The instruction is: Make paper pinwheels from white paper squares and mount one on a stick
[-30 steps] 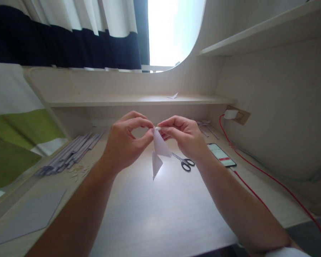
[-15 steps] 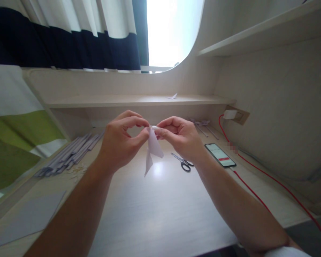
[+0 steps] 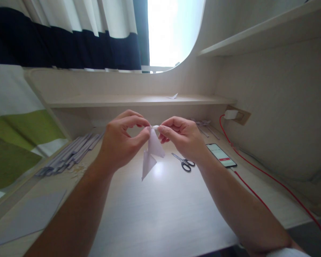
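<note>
Above the middle of the desk, a folded piece of white paper [image 3: 155,144] hangs from my fingers, with pointed flaps drooping below. My left hand [image 3: 127,141] pinches its top edge between thumb and forefinger. Close beside it, my right hand [image 3: 178,134] pinches a small white end [image 3: 155,127] at the top of the paper; whether that end is twisted or rolled I cannot tell. Below my right hand, scissors [image 3: 186,165] with black handles lie on the desk [image 3: 160,214], blades pointing away to the left.
Rolled paper sticks [image 3: 72,153] are piled at left, near small pale scraps [image 3: 79,171] and a flat sheet [image 3: 29,217]. A phone [image 3: 221,155] with a red cable [image 3: 253,191] lies at right. Folded paper pieces [image 3: 204,125] sit behind; another paper piece [image 3: 173,96] rests on the shelf.
My right hand has shifted slightly right, showing more of the white end between the hands. The lower paper flap has swung and now shows wider.
</note>
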`<state>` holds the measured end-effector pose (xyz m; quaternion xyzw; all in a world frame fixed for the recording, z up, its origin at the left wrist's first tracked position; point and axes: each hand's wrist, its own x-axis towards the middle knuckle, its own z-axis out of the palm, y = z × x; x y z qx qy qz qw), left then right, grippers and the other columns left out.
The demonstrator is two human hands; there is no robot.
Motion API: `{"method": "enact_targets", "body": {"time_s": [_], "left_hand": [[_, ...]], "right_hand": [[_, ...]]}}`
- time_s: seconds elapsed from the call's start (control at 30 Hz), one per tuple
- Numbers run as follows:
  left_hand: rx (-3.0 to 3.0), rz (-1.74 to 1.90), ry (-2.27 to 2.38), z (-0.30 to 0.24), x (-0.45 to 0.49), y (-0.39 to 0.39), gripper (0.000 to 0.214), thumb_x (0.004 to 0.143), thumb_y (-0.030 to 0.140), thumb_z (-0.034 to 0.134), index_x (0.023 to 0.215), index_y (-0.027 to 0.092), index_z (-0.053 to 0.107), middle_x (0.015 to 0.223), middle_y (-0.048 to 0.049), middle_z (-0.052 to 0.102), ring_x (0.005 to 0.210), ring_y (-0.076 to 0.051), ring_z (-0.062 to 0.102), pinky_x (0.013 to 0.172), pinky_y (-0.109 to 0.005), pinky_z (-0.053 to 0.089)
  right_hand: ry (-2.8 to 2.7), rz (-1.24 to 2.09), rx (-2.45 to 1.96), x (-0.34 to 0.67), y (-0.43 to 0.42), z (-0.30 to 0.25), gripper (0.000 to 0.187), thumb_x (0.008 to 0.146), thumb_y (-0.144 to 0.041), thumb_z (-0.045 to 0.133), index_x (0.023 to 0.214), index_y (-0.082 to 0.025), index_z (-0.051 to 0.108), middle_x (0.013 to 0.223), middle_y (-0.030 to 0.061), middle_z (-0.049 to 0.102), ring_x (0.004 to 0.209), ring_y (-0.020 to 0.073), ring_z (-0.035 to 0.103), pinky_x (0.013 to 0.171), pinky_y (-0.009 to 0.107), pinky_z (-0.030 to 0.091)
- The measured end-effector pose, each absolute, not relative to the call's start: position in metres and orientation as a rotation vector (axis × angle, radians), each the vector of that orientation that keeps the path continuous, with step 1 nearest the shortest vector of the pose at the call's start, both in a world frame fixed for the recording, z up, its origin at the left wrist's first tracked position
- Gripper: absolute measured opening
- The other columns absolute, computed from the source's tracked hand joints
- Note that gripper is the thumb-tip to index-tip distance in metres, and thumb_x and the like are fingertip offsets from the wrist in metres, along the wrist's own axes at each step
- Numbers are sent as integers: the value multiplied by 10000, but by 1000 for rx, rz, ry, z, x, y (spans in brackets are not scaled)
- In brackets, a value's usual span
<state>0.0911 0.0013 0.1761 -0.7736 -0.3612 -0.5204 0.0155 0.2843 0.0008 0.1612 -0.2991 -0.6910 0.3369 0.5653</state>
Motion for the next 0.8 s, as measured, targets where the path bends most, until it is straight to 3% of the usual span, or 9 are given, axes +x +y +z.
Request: {"method": "enact_targets", "body": {"time_s": [0.27, 0.8], "left_hand": [[-2475, -1597, -1079, 177, 90, 1, 52, 857, 240, 700, 823, 246, 739, 895, -12, 728, 833, -191, 687, 738, -324, 555], [-2537, -1594, -1026, 177, 92, 0, 67, 848, 194, 696, 833, 238, 744, 886, -10, 720, 829, -181, 682, 738, -322, 535]], "right_hand": [[-1698, 775, -686, 289, 2, 161, 284, 920, -430, 752, 882, -149, 746, 744, 27, 740, 664, 130, 695, 641, 258, 589], [-1702, 808, -679, 290, 1, 161, 290, 871, -433, 801, 870, -151, 734, 752, 27, 737, 691, 138, 702, 650, 260, 596]]}}
